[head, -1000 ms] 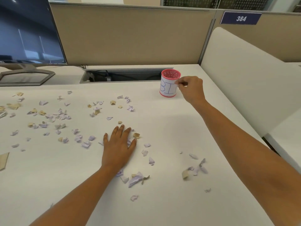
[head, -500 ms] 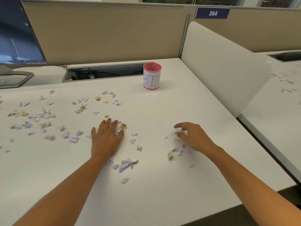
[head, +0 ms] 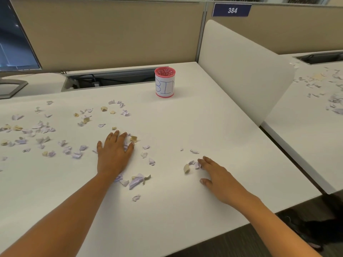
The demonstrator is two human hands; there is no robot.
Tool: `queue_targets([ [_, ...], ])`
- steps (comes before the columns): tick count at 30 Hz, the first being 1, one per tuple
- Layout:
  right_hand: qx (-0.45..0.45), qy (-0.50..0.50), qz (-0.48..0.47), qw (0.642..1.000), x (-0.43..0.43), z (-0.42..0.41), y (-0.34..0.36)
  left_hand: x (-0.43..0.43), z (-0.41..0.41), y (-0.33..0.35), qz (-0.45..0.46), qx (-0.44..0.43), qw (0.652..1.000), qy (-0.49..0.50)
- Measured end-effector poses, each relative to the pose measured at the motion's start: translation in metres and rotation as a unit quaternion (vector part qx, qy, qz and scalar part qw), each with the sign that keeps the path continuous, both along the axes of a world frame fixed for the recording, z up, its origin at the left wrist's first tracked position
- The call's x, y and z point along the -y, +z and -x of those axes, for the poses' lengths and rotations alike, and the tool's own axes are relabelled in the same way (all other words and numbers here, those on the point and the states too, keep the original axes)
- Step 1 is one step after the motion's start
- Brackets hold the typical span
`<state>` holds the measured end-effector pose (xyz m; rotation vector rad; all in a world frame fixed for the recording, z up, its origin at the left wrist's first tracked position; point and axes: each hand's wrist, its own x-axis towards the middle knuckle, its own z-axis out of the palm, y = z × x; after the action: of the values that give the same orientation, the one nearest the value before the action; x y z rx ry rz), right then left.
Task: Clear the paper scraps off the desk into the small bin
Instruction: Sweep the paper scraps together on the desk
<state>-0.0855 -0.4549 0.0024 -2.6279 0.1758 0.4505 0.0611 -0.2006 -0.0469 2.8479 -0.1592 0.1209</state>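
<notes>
While the right hand (head: pixel 220 175), fingers loosely spread, just touches the scrap cluster (head: pixel 193 165), nothing's gripped; left hand (head: pixel 114 154) lies flat on paper scraps (head: pixel 134 139); small bin (head: pixel 165 82) at 12 o'clock, well apart. Risk: a sweep flicks light scraps off the desk (head: pixel 185 123); narrow mouth spills.

My left hand (head: pixel 114 154) lies flat on the desk (head: pixel 185 127), paper scraps (head: pixel 42 130) spread left of it and behind it. My right hand (head: pixel 217 175) rests to its right, fingertips touching a small cluster (head: pixel 193 165). The bin (head: pixel 165 83) stands well behind both.
</notes>
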Motion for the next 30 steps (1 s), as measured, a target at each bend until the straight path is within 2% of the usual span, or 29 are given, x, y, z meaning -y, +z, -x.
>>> queue_targets([
  [5, 0.051, 0.001, -0.004, 0.999, -0.012, -0.001, -0.005, 0.000, 0.000, -0.001, 0.006, 0.000, 1.000, 0.000],
  [12, 0.062, 0.035, -0.022, 0.997, -0.032, -0.010, -0.011, 0.000, -0.001, -0.001, 0.004, 0.000, 1.000, 0.002],
  [16, 0.079, 0.081, 0.011, 0.993, -0.043, -0.016, -0.016, 0.000, -0.001, 0.000, 0.005, 0.003, 1.000, 0.002],
  [22, 0.138, 0.085, 0.006, 0.987, -0.039, -0.023, -0.017, 0.000, -0.001, 0.000, 0.006, 0.004, 1.000, 0.001],
  [26, 0.113, 0.079, -0.002, 0.990, -0.035, -0.040, -0.008, 0.000, -0.002, 0.000, 0.005, 0.005, 1.000, -0.001],
  [30, 0.105, 0.035, -0.064, 0.992, -0.032, -0.059, 0.009, -0.001, -0.002, 0.000, 0.002, 0.003, 1.000, 0.001],
])
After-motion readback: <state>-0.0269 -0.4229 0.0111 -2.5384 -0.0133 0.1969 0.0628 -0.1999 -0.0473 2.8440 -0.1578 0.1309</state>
